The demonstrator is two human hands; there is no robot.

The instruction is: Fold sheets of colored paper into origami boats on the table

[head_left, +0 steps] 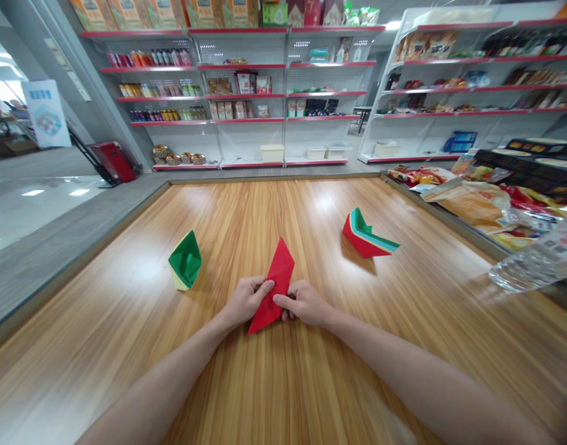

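Observation:
A sheet of red paper (279,272), folded into a slanted shape with pointed ends, is held between my hands above the middle of the table. My left hand (249,300) pinches its left edge, thumb on top. On the right edge, my right hand (306,303) grips it with the thumb laid across the front and the fingers curled behind. Off to the left stands a green and yellow folded paper boat (187,261). Further back on the right, a tilted folded paper boat (366,238) shows red outside with blue, pale and green layers inside.
The wooden table (139,346) has a raised dark rim. Along its right side lie snack packets (473,201), black boxes (533,164) and a clear plastic bottle (533,262). Beyond the far edge stand shop shelves (246,139) with goods. A red hand truck (114,162) is at the left.

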